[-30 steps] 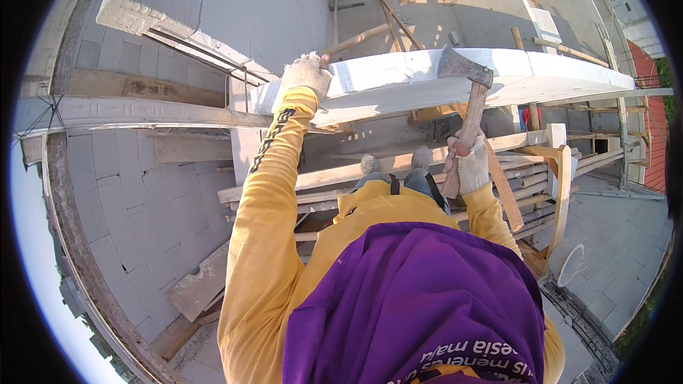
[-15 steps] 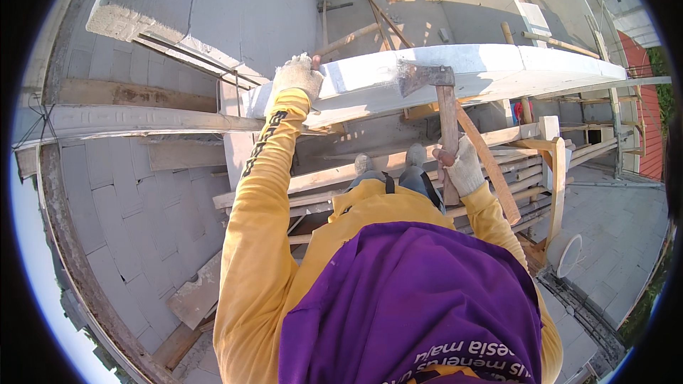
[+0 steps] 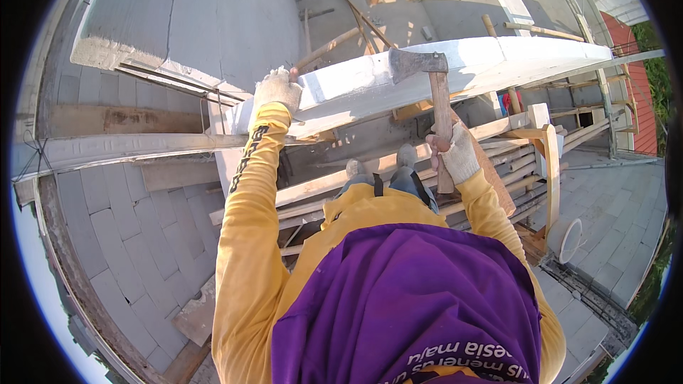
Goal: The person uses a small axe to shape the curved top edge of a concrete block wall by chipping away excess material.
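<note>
My left hand, in a pale knit glove, is closed over the upper edge of a white block wall near its left end. A wooden-handled hatchet is gripped in my right hand, also gloved, low on the handle. Its dark steel head points left and overlaps the wall's top edge in view. Whether the blade touches the wall, I cannot tell.
Bamboo poles and timber lengths lie below, around my feet. A wooden frame and a white bucket stand at the right. Another block wall rises at the far left. Loose boards lie at the lower left.
The hatchet head has risen slightly against the wall's edge. My whole view has turned a little, so the scene sits farther left. Both hands keep their holds.
</note>
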`<act>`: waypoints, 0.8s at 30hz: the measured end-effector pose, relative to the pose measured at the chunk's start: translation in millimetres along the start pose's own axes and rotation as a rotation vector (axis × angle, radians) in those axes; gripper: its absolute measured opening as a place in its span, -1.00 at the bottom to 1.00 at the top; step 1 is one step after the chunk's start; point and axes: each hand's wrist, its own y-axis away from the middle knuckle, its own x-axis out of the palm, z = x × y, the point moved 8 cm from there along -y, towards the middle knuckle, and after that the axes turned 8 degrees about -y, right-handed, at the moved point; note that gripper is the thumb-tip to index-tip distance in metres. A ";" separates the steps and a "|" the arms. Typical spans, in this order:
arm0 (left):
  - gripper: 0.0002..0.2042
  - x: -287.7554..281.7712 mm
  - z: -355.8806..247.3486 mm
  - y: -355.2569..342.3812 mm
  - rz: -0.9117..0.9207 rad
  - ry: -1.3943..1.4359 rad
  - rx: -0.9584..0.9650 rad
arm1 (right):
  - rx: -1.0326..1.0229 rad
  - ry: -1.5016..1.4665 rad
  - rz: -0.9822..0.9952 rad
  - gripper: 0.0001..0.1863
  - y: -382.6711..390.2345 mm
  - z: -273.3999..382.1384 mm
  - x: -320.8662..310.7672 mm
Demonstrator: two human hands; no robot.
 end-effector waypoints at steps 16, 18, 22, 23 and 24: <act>-0.60 1.3 0.0 -2.8 -0.046 -0.013 -0.005 | 0.000 -0.119 -0.011 -0.77 -49.5 22.1 -3.5; -0.60 1.3 0.1 -1.9 0.020 -0.003 -0.038 | 0.075 0.062 0.116 -0.79 -45.2 23.3 6.1; -0.61 0.6 0.4 -2.6 0.047 0.000 -0.066 | 0.051 0.208 0.198 -0.67 -41.2 30.5 1.7; -0.61 -0.6 -0.7 -2.7 0.032 -0.009 -0.046 | 0.024 0.105 0.139 -0.66 -44.9 31.3 -2.8; -0.60 -0.7 -1.1 -2.1 0.019 -0.018 -0.026 | 0.000 0.001 0.080 -0.66 -47.6 30.5 -7.1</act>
